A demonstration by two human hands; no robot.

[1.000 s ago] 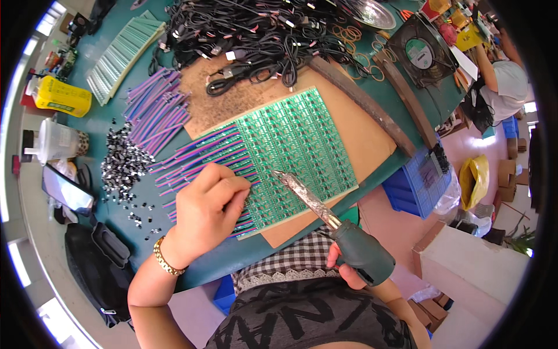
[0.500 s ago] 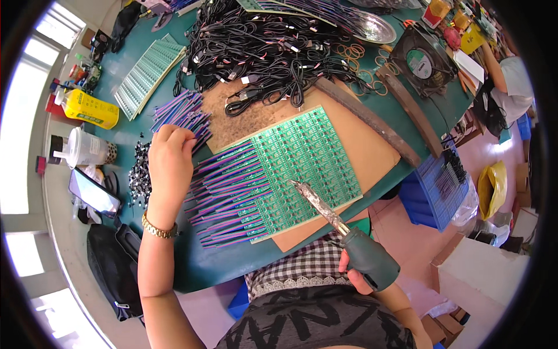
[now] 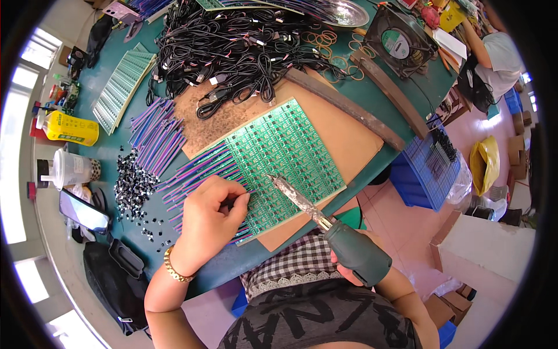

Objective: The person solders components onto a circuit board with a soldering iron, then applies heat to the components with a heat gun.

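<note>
— Since half a second ago, the left hand has come away from the loose wires and is now at the left side of the circuit board panel, right?

— Yes.

— Take me across, starting far left.

— First come a yellow bottle, a lidded cup and a phone, with a black bag nearer the person. Next is a heap of small black-and-silver parts, just beside the loose wires.

— And the left hand?

— It's over the row of wires that reaches out from the panel's left side. Its fingers are curled, thumb and forefinger drawn close. Whether a wire is pinched there, I can't tell.

— Where's the panel?

— In the middle, lying on brown cardboard, the tangle of black cables beyond it.

— The right hand?

— Wrapped around the dark green handle of a soldering iron. The tip points up and left, over the panel; I can't tell whether it touches.

— Further right?

— Two dark bars, a fan, a blue crate beyond the table edge, then another person at the upper right.
</note>
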